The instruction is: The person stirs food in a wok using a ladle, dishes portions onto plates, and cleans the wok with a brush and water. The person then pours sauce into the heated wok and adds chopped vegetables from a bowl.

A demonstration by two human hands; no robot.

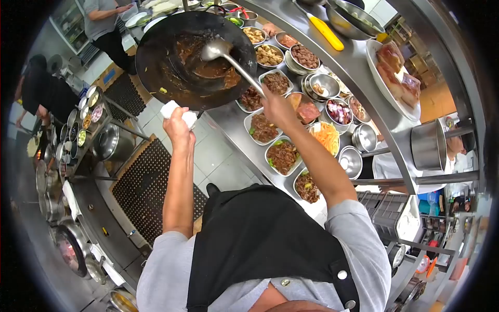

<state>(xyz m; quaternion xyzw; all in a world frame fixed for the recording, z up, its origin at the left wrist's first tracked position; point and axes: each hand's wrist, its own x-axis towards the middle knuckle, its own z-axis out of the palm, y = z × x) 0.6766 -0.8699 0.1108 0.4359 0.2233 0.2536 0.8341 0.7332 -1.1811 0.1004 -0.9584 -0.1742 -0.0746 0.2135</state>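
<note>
A black wok [156, 62] is held over the near end of the steel counter, its inside facing me, with brown sauce and a few scraps of food in it. My left hand [179, 127] is closed round a folded white cloth [183, 115] at the wok's near rim; any handle under the cloth is hidden. My right hand [278, 108] grips the long handle of a steel ladle [218, 51], whose bowl is inside the wok. Several white containers of brown shredded food, some with green pieces, such as this container [282, 156], stand below my right forearm.
Steel bowls of diced meat [269, 55], chopped onion [339, 111] and yellow shreds [325, 138] crowd the steel counter [223, 122]. A yellow-handled tool [326, 32] and a plate of meat blocks [392, 78] lie on the shelf. Two people work at left, another at right. A perforated mat [150, 182] covers floor tiles.
</note>
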